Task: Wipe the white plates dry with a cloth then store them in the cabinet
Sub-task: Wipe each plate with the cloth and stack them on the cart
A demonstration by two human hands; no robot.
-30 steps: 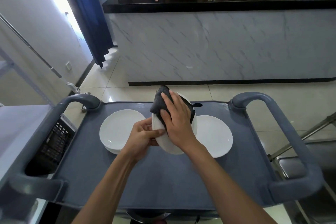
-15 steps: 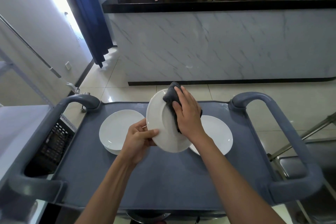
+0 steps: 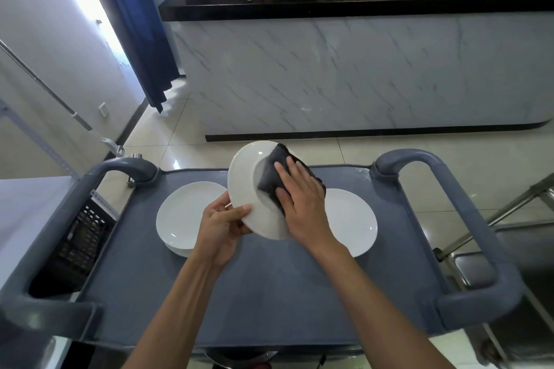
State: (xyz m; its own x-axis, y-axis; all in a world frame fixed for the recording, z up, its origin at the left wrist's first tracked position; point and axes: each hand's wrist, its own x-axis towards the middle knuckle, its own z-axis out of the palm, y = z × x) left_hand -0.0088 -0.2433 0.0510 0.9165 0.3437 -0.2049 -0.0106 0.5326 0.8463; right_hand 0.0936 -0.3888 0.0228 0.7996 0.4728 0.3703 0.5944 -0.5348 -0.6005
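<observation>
A white plate [image 3: 244, 189], tilted on edge above the grey cart surface [image 3: 269, 287]. The left hand [image 3: 221, 226] has its grip closed on the plate's lower rim, thumb on the face. The right hand [image 3: 301, 198] presses a dark cloth [image 3: 271, 177] flat against the plate's centre, fingers extended. Two more stacks of white plates lie on the surface: left stack [image 3: 183, 216], right plate [image 3: 352, 223]. Marble-fronted bar [image 3: 359, 69] behind.

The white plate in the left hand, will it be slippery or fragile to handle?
The held plate looks glossy, so probably slippery, and the left hand grips only its rim. It looks ceramic: likely stiff and breakable if dropped.
</observation>
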